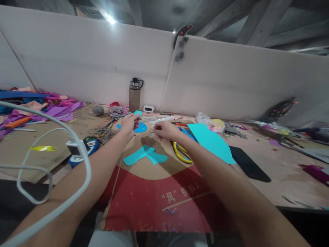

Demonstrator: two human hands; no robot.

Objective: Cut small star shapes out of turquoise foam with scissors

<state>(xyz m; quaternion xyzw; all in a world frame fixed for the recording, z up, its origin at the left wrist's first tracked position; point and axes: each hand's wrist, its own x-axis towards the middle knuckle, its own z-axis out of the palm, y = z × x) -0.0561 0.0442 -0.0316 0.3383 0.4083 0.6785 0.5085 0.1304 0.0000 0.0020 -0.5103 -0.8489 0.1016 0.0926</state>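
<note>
My left hand [129, 124] is closed in a pinch on a small turquoise foam piece [138, 113], held above a round turquoise cut-out [141, 128] on the cardboard. Just to its right, my right hand [164, 130] has its fingers curled on something small and pale that I cannot make out. Below the hands lie two turquoise foam shapes [144, 155]. A larger turquoise sheet [210, 141] rests to the right of my right forearm, next to yellow-handled scissors [180, 153].
A grey water bottle [134, 94] and a small white clock [148, 109] stand against the white partition. Purple and pink scraps [55, 109] pile at the left. White cables [51, 164] cross the near left. A black foam piece [249, 164] lies at the right.
</note>
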